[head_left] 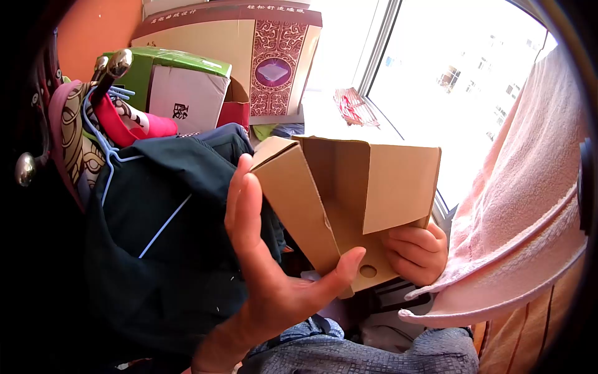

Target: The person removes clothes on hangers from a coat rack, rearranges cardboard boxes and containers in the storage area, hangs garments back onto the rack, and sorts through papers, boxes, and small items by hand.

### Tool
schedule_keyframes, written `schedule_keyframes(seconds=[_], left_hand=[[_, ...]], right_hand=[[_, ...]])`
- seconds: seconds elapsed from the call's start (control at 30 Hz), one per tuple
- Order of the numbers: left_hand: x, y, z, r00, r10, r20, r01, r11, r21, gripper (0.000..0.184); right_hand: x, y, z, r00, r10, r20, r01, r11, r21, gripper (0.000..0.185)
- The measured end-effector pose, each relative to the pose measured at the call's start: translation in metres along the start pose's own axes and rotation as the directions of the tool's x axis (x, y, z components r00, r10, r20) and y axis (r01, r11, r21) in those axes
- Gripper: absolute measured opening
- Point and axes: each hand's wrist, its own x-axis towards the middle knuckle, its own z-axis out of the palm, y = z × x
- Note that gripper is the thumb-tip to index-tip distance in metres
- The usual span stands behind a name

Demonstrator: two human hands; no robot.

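Note:
A brown cardboard box (339, 174) is held up in front of me, tilted, with its open side facing me and its inside showing. My right hand (417, 252) grips its lower right edge, with the fingers folded over the cardboard near a round hole. My left hand (274, 268) is open, thumb and fingers spread wide along the narrow left flap (296, 199). Its fingertips are at the flap's upper corner and the thumb lies across the lower end; I cannot tell how firmly it touches.
A dark garment (180, 230) on a blue hanger (111, 153) hangs at left. Behind it stand a green and white box (187, 93) and a large patterned carton (227, 43). A pink towel (511, 193) hangs at right by the window (461, 75). Grey patterned fabric (374, 355) lies below.

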Motion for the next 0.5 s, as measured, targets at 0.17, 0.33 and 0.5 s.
schedule_keyframes(seconds=[0.17, 0.33, 0.5], left_hand=[[-0.010, 0.004, -0.002, 0.999, 0.027, 0.043, -0.025, 0.998, -0.049, 0.118], [-0.028, 0.003, -0.014, 0.996, -0.027, 0.089, 0.032, 0.998, -0.051, 0.112], [-0.047, -0.044, -0.010, 0.967, -0.199, 0.157, 0.221, 0.966, -0.134, 0.081]], right_hand=[[-0.006, -0.023, -0.014, 0.997, 0.015, 0.072, -0.020, 0.997, 0.071, 0.014], [-0.023, -0.046, -0.013, 0.996, 0.066, 0.051, -0.073, 0.987, 0.143, 0.014], [-0.049, -0.077, -0.006, 0.871, 0.483, 0.086, -0.464, 0.754, 0.465, 0.027]])
